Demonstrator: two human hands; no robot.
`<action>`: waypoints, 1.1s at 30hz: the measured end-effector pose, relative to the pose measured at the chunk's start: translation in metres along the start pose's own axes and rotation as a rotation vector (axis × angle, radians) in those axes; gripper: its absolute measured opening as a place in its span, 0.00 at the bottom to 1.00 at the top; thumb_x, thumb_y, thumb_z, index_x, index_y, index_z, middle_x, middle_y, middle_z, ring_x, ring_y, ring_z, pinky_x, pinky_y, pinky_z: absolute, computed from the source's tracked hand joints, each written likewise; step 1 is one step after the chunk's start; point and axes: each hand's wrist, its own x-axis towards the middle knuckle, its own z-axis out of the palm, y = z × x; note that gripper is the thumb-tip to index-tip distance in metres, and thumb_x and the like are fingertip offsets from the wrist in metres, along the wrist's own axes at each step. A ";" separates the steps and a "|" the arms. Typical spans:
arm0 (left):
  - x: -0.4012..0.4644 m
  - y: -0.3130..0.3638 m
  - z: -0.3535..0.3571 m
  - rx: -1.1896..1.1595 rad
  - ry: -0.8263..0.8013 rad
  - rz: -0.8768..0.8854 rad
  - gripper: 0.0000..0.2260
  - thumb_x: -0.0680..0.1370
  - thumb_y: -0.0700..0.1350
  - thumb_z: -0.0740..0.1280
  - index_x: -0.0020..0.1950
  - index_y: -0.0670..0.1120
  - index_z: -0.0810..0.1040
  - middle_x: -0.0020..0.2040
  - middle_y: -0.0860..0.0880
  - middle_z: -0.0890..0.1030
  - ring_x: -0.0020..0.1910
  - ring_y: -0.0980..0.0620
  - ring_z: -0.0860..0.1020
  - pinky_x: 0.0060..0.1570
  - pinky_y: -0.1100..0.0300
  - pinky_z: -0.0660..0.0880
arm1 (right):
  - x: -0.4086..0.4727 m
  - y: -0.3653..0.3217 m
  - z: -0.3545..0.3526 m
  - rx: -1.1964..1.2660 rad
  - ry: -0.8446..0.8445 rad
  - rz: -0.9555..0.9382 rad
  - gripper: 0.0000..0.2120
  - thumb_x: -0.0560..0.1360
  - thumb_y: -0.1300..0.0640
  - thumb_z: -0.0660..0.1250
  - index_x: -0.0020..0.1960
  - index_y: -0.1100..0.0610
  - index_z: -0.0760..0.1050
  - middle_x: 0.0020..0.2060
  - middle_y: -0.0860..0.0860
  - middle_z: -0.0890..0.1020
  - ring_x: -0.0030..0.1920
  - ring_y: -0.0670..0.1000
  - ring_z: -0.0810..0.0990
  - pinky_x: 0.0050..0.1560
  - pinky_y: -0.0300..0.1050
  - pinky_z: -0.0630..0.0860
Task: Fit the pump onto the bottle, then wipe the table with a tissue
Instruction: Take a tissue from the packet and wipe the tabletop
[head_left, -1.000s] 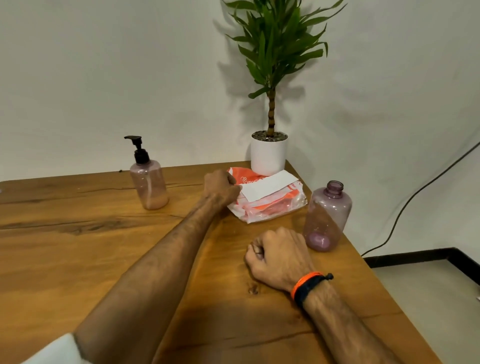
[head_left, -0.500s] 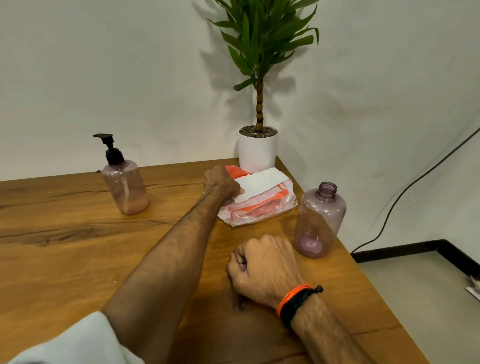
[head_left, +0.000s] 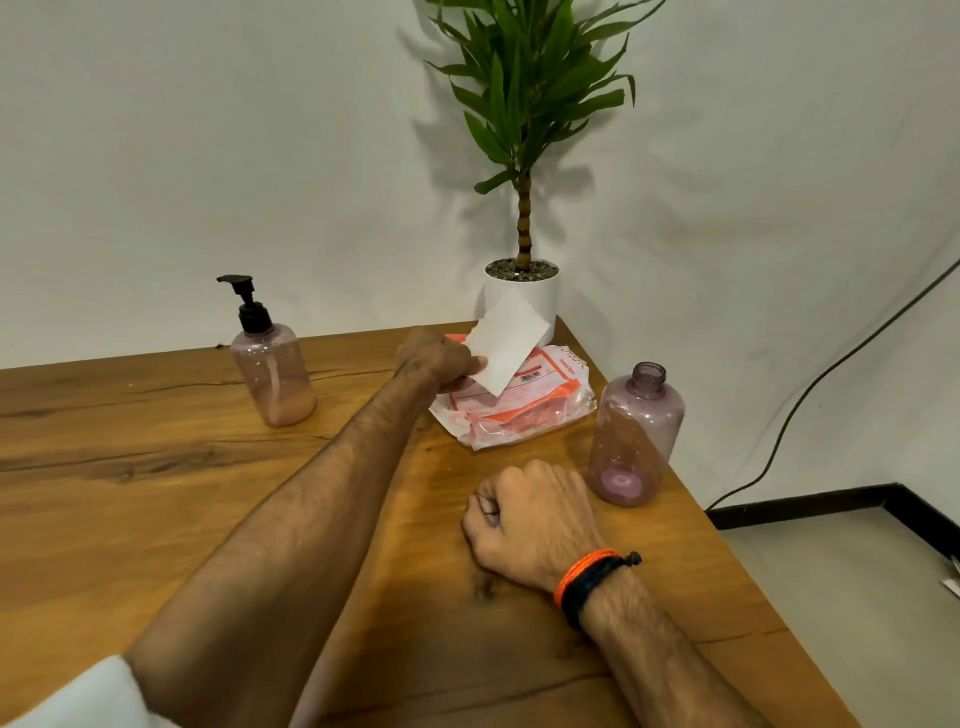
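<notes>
A pink bottle (head_left: 272, 374) with a black pump (head_left: 244, 301) fitted on its neck stands at the back left of the wooden table (head_left: 130, 519). My left hand (head_left: 434, 358) reaches across to the orange and clear tissue pack (head_left: 519, 415) and pinches a white tissue (head_left: 506, 345), which is lifted above the pack. My right hand (head_left: 524, 519) rests on the table as a closed fist, holding nothing. A second pink bottle (head_left: 636, 436) with an open neck stands just right of it.
A potted plant in a white pot (head_left: 522, 296) stands in the back right corner behind the tissue pack. The table's right edge runs close by the open bottle. A black cable (head_left: 831, 374) hangs along the wall beyond it.
My left hand has raised the white tissue up off the pack. My right fist has stayed where it was on the table.
</notes>
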 end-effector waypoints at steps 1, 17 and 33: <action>-0.005 -0.001 -0.004 -0.042 0.002 -0.010 0.18 0.71 0.38 0.76 0.58 0.35 0.78 0.51 0.41 0.81 0.38 0.49 0.80 0.43 0.56 0.81 | 0.001 0.001 0.001 -0.006 0.012 0.004 0.18 0.69 0.45 0.59 0.26 0.55 0.63 0.27 0.49 0.75 0.33 0.55 0.75 0.40 0.47 0.75; -0.130 -0.090 -0.080 -0.274 0.101 -0.109 0.12 0.69 0.37 0.77 0.47 0.43 0.77 0.55 0.43 0.82 0.44 0.45 0.85 0.45 0.51 0.84 | -0.004 -0.008 -0.004 -0.001 0.034 0.100 0.19 0.72 0.45 0.63 0.29 0.56 0.72 0.26 0.49 0.77 0.33 0.54 0.78 0.37 0.47 0.76; -0.191 -0.122 -0.157 -0.438 0.221 -0.041 0.12 0.71 0.42 0.76 0.50 0.44 0.76 0.52 0.45 0.82 0.46 0.47 0.83 0.33 0.60 0.82 | 0.013 -0.132 0.002 1.248 -0.034 0.441 0.02 0.71 0.57 0.74 0.42 0.53 0.81 0.41 0.49 0.86 0.40 0.48 0.84 0.35 0.38 0.77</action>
